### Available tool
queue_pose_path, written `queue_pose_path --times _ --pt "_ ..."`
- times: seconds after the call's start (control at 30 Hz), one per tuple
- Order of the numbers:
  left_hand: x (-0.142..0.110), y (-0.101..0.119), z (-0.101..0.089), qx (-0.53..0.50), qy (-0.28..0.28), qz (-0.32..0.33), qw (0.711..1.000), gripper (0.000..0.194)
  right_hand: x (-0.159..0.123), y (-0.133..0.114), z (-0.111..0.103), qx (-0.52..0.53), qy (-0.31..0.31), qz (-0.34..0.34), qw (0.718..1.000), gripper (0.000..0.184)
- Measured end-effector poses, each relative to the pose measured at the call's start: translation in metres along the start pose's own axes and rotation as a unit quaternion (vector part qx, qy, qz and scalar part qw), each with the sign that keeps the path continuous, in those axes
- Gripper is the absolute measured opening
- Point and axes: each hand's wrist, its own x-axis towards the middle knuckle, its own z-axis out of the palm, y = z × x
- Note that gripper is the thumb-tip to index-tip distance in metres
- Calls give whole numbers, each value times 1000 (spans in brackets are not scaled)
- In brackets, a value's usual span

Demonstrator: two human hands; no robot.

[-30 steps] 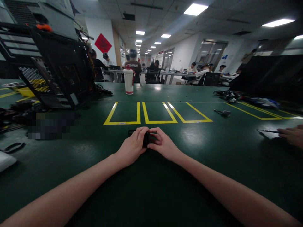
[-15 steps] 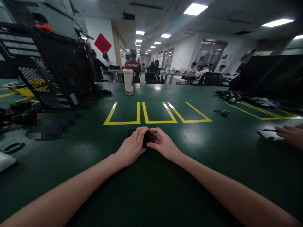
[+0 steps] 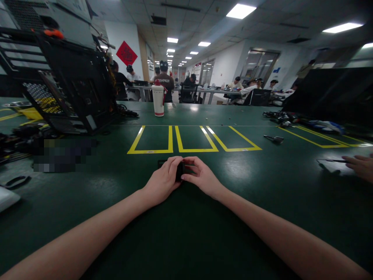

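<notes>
A small black box-like object lies on the green table, in front of the yellow tape outlines. My left hand is wrapped over it from the left and covers most of it, so its exact kind cannot be made out. With fingertips and thumb, my right hand grips the object's right end. A dark corner of it sticks out past the left hand's knuckles.
Yellow tape outlines mark the table ahead. Beyond them stands a white bottle with a red lid. A black computer case fills the left. At right, another person's hand holds a thin tool; a dark tool lies nearer the middle.
My hands keep almost the same place on the black object; the right fingers shift very slightly. The other person's hand at right moves a little left, then back right.
</notes>
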Motion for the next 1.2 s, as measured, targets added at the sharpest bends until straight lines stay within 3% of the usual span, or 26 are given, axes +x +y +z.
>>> queue_pose_path --times 0.27,0.43,0.67,0.87,0.97,1.2 --pt "0 1 0 4 2 3 1000 65 -1 4 1 18 -21 -19 999 39" --pt "1 1 -1 0 7 -2 1000 64 -3 -2 2 14 -19 -13 1000 28" --pt "0 1 -1 1 -5 -12 1000 66 -5 -1 5 -30 4 -43 999 42" --pt "1 1 -1 -1 0 -5 1000 64 -5 -4 4 -14 -7 -18 1000 27" --pt "1 2 -2 2 1 -5 1000 64 -4 -4 3 -4 -14 -25 1000 31" --pt "1 1 0 8 4 -4 1000 66 -6 -3 7 -132 22 -98 986 43"
